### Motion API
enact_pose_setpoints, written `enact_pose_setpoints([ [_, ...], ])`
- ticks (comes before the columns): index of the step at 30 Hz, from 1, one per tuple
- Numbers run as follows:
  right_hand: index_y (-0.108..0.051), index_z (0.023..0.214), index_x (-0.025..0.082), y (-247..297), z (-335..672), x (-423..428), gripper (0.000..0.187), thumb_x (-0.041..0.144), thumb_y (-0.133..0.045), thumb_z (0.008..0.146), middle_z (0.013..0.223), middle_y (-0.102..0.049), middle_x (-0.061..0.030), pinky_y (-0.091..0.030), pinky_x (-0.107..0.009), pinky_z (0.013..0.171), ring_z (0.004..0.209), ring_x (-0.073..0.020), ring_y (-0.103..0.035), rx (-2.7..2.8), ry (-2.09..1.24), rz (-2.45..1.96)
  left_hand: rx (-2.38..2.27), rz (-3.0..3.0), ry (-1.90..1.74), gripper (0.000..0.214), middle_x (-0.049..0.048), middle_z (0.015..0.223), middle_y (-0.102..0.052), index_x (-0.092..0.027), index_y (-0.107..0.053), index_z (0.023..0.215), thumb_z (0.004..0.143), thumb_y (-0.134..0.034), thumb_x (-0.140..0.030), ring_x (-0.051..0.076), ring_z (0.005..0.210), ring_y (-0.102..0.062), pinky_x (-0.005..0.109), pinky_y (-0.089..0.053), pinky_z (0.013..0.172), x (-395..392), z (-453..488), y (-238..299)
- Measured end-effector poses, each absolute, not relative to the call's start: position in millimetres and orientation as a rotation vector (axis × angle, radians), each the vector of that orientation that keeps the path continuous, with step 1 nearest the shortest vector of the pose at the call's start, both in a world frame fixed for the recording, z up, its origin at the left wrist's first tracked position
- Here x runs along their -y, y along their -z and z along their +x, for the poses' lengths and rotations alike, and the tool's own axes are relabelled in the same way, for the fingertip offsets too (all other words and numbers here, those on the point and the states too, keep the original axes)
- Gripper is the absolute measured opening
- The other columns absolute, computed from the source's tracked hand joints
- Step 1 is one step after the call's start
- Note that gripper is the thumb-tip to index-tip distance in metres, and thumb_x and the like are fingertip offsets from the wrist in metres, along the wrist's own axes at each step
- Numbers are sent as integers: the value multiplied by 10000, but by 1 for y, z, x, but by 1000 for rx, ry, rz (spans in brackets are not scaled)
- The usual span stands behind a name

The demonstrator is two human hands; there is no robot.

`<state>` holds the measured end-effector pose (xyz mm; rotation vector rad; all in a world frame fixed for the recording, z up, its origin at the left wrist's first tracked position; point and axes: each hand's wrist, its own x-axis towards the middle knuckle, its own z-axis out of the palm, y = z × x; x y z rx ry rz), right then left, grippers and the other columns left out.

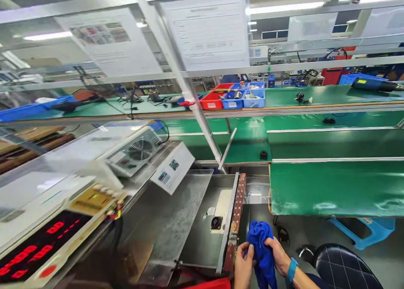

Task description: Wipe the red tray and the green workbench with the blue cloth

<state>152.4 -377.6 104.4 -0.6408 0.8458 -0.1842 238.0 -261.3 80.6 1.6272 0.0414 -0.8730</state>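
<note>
Both hands are at the blue cloth [263, 249] in the lower part of the frame, right of centre, where it hangs bunched and clear of any surface that I can make out. The left hand [244, 264] is narrow, thumb and fingertips drawn together at the cloth's left edge and seeming to pinch a bit of it; the right hand [279, 255], with a blue band [292, 269] at its wrist, grips the upper right side, thumb across the folds. The step in hand looks like handling the loose fabric between the two hands, though whether it is being folded or opened out I cannot tell. As I judge it, the next move calls for a steady hold on the right and a light fingertip grip on the left, with the hanging end kept away from the metal case [202, 242] just left, which has a small black fan [216, 223]. The green table [334, 188] lies above right, and a black chair [344, 263] sits lower right.
</note>
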Motion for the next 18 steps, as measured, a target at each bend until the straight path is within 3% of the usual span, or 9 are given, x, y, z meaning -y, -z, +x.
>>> enact_pose_setpoints([
  [3,-543,806,191,-103,182,436,258,351,-585,609,754,-601,-3,-452,-254,655,673,-144,-507,-743,235,-676,-90,1628,900,893,100,917,-694,-149,-617,1106,483,-800,-762,212,758,-618,276,-449,565,326,277,-91],
  [6,-553,815,188,-115,218,505,271,334,-525,588,767,-581,-4,-430,-267,661,688,-149,-459,-682,246,-887,32,1660,817,712,69,799,-675,-133,-678,933,521,-812,-697,168,666,-561,265,-413,571,391,322,-106],
  [12,-655,1073,185,-155,300,639,508,202,-458,605,1124,-662,-55,-438,-357,1001,1035,-227,-570,-303,286,-1584,80,1671,562,571,55,804,-681,-157,-668,821,542,-816,-633,161,680,-562,283,-455,636,489,421,-125],
  [18,-634,1254,248,-105,368,711,546,131,-504,736,1252,-652,-54,-425,-333,1056,1179,-221,-576,-410,109,-2172,-113,1849,315,533,24,710,-638,-180,-618,757,501,-755,-627,182,653,-554,325,-463,622,518,508,-101],
])
